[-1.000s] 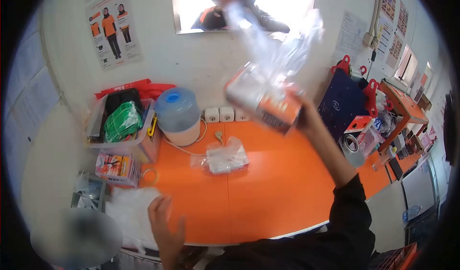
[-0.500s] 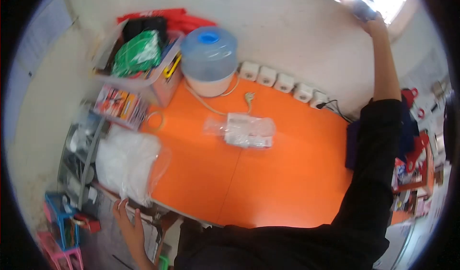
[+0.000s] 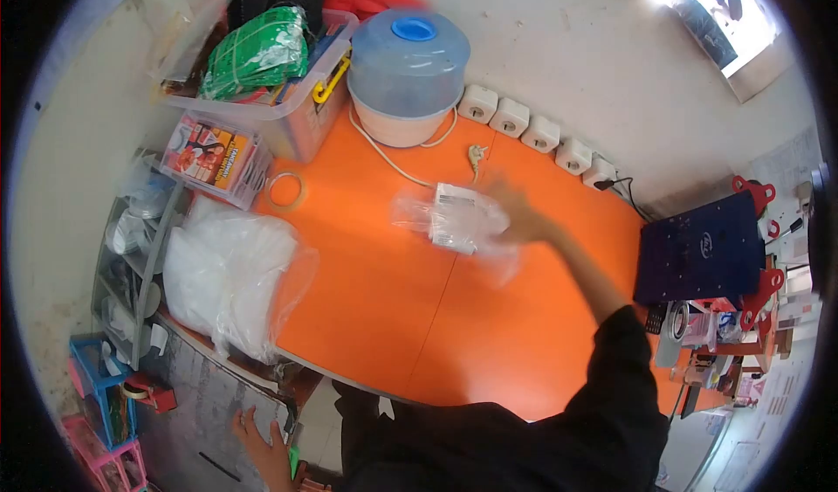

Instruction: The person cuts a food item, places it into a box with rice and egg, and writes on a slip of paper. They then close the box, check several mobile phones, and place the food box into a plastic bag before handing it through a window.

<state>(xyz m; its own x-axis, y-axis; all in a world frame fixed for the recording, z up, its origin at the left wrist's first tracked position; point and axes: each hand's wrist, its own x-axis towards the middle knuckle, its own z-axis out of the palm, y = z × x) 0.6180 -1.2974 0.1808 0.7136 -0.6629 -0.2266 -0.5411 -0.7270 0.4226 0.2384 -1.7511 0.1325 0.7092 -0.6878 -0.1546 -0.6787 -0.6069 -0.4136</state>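
Observation:
My right hand (image 3: 522,217) is smeared by motion at the right end of a clear plastic-wrapped packet (image 3: 456,219) with a white barcoded label. Whether the fingers touch or grip the packet cannot be made out. The packet lies on the orange table (image 3: 367,309), and its loose plastic spreads out to both sides. Low on the left, my left hand (image 3: 264,448) is over a grey surface (image 3: 188,413) beside the table, fingers apart and holding nothing. Near it, on the table's left edge, rests a bag of white plastic (image 3: 227,274).
Behind the packet stand a blue-domed appliance (image 3: 406,64) with its unplugged cord, and several wall sockets (image 3: 541,132). At left are a full plastic bin (image 3: 297,125), a tape roll (image 3: 285,191) and a grey rack (image 3: 144,274). A dark blue box (image 3: 703,249) stands right; a dark object (image 3: 705,31) is at the window.
My right hand has come down from the bright window, where it was on a dark object, to the packet. My left hand has shifted slightly down and right in view. The camera view has also shifted.

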